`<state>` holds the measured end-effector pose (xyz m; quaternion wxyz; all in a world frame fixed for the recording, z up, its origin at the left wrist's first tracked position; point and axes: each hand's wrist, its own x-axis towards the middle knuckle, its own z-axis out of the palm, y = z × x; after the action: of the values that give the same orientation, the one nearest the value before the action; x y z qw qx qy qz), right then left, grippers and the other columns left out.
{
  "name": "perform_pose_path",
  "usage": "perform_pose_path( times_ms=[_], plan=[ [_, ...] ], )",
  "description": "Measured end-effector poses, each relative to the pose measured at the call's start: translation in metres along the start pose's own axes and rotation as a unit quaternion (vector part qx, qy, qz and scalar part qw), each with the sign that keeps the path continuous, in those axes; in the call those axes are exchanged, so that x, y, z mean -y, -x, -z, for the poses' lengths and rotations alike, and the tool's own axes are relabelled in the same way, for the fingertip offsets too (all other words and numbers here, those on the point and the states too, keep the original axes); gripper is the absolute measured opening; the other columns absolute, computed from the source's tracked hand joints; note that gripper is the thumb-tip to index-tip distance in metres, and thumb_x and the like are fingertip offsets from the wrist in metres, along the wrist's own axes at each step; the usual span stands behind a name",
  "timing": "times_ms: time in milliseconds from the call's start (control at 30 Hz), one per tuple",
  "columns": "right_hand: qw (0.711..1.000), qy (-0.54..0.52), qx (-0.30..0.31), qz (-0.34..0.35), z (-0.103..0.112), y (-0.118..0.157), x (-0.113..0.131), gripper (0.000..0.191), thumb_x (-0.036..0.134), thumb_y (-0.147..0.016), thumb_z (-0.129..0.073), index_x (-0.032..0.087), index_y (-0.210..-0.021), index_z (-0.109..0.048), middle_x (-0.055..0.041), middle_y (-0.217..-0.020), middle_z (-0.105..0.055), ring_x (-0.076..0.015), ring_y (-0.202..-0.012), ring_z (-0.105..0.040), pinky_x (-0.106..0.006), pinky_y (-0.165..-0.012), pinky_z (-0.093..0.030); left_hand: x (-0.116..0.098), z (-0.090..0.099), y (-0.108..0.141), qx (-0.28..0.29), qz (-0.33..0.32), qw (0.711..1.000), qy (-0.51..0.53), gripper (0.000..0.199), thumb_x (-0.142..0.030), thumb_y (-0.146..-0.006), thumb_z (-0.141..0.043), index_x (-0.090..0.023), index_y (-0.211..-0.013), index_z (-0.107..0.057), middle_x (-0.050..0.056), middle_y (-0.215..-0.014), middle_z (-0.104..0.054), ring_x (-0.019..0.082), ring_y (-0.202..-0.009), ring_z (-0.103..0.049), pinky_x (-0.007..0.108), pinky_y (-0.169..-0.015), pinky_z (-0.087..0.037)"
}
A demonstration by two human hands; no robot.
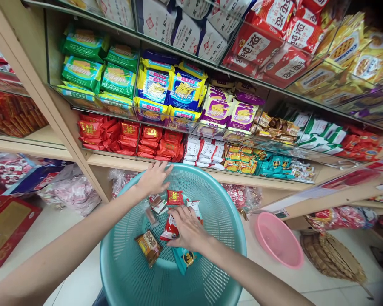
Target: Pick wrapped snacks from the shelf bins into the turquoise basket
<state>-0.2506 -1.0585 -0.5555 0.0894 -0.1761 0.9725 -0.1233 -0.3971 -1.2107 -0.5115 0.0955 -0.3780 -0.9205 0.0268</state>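
Note:
A turquoise plastic basket (124, 276) with perforated walls stands in front of me, holding several small wrapped snacks. Over its far left rim, my left hand (153, 178) is open with fingers stretched out, holding nothing. Down in the basket, my right hand (190, 229) has its thumb and fingers around a red-and-white snack packet (170, 230). Around it lie a brown-and-yellow packet (148, 247), a teal packet (184, 259), a small red packet (175, 197) and a white-and-red packet (194, 207), partly hidden by the hand. Some small clear-wrapped pieces (152, 216) lie at the left.
Glass-fronted shelves beyond the basket hold green biscuit packs (83, 72), blue-and-yellow packs (155, 87) and red packets (94, 131). A pink basin (278, 240) and a woven basket (333, 257) sit on the floor at right. A red carton (9, 229) stands at left.

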Motion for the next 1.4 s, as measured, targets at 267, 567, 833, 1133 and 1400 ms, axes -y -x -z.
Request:
perform_pose_path(
  times_ms=[267, 567, 833, 1133, 1400],
  plan=[
    [0.999, 0.039, -0.010, -0.030, -0.010, -0.013, 0.005, 0.066, 0.047, -0.060, -0.074, 0.017, -0.112, -0.047, -0.0120, -0.117, -0.051, -0.0308, -0.117, -0.041, -0.051, -0.107, -0.023, 0.001, 0.000, 0.002, -0.001, 0.004, 1.000, 0.005, 0.060, -0.039, -0.085, -0.044, -0.014, -0.138, -0.035, 0.018, -0.134, -0.043, 0.032, -0.113, -0.042, 0.043, -0.091, -0.039],
    [0.998, 0.039, -0.041, -0.029, 0.001, -0.013, 0.010, 0.062, 0.054, -0.068, -0.067, 0.017, -0.113, -0.047, -0.0129, -0.117, -0.051, -0.0304, -0.114, -0.041, -0.050, -0.104, -0.026, 0.002, -0.002, 0.000, 0.000, 0.002, 1.000, 0.009, 0.059, -0.038, -0.084, -0.046, -0.015, -0.138, -0.036, 0.017, -0.131, -0.044, 0.032, -0.112, -0.042, 0.042, -0.089, -0.038],
    [0.981, 0.090, 0.124, 0.119, 0.023, 0.045, -0.013, 0.059, 0.054, -0.064, -0.072, 0.017, -0.107, -0.054, -0.0106, -0.108, -0.054, -0.0274, -0.103, -0.047, -0.039, -0.090, -0.039, 0.003, 0.000, -0.001, 0.008, -0.001, 1.000, 0.007, 0.059, -0.038, -0.086, -0.043, -0.014, -0.139, -0.035, 0.018, -0.134, -0.042, 0.032, -0.114, -0.041, 0.043, -0.090, -0.038],
    [0.976, 0.133, 0.136, 0.105, 0.003, 0.045, -0.014, 0.056, 0.047, -0.067, -0.071, 0.009, -0.107, -0.060, -0.0181, -0.119, -0.053, -0.0313, -0.117, -0.041, -0.042, -0.103, -0.029, 0.002, 0.001, 0.000, 0.002, 0.003, 1.000, 0.016, 0.058, -0.037, -0.085, -0.044, -0.016, -0.138, -0.036, 0.018, -0.135, -0.042, 0.033, -0.115, -0.042, 0.044, -0.090, -0.039],
    [0.987, 0.067, 0.128, 0.068, 0.013, 0.040, -0.001, 0.067, 0.067, -0.069, -0.058, 0.010, -0.105, -0.063, -0.0163, -0.110, -0.056, -0.0305, -0.112, -0.044, -0.043, -0.101, -0.032, 0.006, -0.005, -0.001, -0.012, 0.006, 1.000, 0.028, 0.056, -0.036, -0.085, -0.045, -0.019, -0.139, -0.037, 0.017, -0.134, -0.044, 0.031, -0.117, -0.042, 0.043, -0.092, -0.038]
  ],
)
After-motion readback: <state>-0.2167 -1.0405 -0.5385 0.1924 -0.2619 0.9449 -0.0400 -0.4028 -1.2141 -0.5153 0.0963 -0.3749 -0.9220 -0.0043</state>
